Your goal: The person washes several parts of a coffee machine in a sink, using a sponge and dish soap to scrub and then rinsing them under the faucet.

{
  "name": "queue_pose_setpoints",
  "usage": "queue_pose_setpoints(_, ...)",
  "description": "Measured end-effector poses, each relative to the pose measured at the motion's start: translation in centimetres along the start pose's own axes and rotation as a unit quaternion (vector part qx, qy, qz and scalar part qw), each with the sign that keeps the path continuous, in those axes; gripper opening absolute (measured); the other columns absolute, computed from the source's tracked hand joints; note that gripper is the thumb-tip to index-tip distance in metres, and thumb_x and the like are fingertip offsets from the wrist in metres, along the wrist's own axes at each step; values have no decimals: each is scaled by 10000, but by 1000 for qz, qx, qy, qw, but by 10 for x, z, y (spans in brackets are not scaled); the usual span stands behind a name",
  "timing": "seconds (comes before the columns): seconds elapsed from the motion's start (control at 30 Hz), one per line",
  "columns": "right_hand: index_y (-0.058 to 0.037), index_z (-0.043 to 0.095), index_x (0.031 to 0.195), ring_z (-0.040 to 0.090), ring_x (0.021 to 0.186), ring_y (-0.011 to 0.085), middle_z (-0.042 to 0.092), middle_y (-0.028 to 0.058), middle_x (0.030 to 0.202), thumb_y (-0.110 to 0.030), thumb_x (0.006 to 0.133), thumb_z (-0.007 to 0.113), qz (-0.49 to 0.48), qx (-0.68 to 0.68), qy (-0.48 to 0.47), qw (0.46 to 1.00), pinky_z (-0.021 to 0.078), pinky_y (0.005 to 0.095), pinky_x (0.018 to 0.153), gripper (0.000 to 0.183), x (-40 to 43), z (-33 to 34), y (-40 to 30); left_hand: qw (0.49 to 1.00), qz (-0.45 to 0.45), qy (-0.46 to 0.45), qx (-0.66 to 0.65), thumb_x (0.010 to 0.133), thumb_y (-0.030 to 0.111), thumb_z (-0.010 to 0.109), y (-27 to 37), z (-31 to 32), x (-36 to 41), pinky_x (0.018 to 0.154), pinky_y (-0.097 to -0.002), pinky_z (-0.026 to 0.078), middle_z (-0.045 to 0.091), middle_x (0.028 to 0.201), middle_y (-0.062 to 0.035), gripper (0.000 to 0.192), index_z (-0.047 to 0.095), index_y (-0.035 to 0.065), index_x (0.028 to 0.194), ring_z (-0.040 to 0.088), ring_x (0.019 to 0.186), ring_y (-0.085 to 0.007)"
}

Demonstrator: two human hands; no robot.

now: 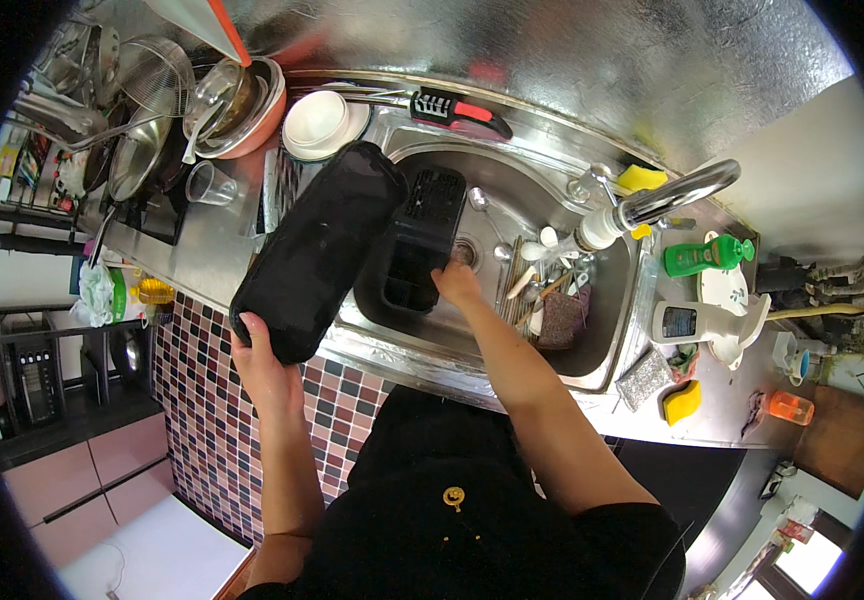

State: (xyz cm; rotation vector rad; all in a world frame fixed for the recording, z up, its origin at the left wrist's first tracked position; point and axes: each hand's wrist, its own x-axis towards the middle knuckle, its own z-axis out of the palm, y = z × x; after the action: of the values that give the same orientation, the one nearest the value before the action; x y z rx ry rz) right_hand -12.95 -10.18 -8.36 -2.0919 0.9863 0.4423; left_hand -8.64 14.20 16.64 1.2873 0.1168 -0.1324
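My left hand (270, 371) grips the lower end of a long black plastic bin (319, 251), tilted above the counter and the sink's left edge. My right hand (458, 283) reaches into the stainless steel sink (492, 169) and holds the side of a black plastic cutlery holder (411, 277). Its fingertips are partly hidden. A slotted section shows at the holder's far end. Beside the hand is the drain (467, 251). Spoons (479, 199), chopsticks (513, 277) and other cutlery lie in the basin, with a brownish scouring sponge (561, 321) on top.
A chrome faucet (679, 196) juts over the sink's right side. White bowls (318, 120) and a knife sharpener (458, 114) stand behind. At left are stacked bowls (252, 112) and a plastic cup (210, 184); at right, a green detergent bottle (702, 256) and a yellow sponge (682, 403).
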Motion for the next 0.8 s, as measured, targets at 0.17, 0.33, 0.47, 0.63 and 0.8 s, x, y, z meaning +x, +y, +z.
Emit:
queue_pose_setpoints(0.17,48,647,992,650,972,414,667,267,1027,-340,898,547,-61,-54,28,996,518,490,871,412,-11,-20,13,994,-102,27,11,980,378,562,2,-19,19,969,-377,496,557,1300,-181,574,444,-53,1341,594,1150,-277)
queue_pose_setpoints(0.33,55,662,895,648,936,430,662,291,949,-333,887,549,-58,-91,62,992,524,492,838,404,-28,-52,48,957,-272,-32,-95,989,455,491,-61,-64,14,1069,-410,421,530,1367,-160,621,416,-20,1383,530,1251,-274)
queue_pose_setpoints(0.47,63,668,889,655,895,431,664,296,915,-333,884,554,-53,-91,84,991,530,493,811,412,-34,-64,72,905,-394,-43,-154,1006,535,331,-93,-51,-13,1117,-426,351,468,1450,-93,637,399,65,1430,457,1322,-253)
queue_pose_setpoints(0.63,84,664,899,647,889,450,657,309,902,-317,885,548,-66,-116,78,988,518,502,832,418,-44,-79,65,881,-424,-42,-207,991,583,283,-119,-36,-26,1136,-409,317,437,1478,-67,685,363,95,1465,406,1360,-249)
queue_pose_setpoints(0.8,98,624,919,620,913,477,630,335,885,-267,870,578,-69,-75,93,990,490,518,814,371,-51,-95,66,891,-386,-28,-237,957,631,322,-128,-27,-20,1101,-388,356,472,1450,-56,726,401,101,1446,443,1328,-232)
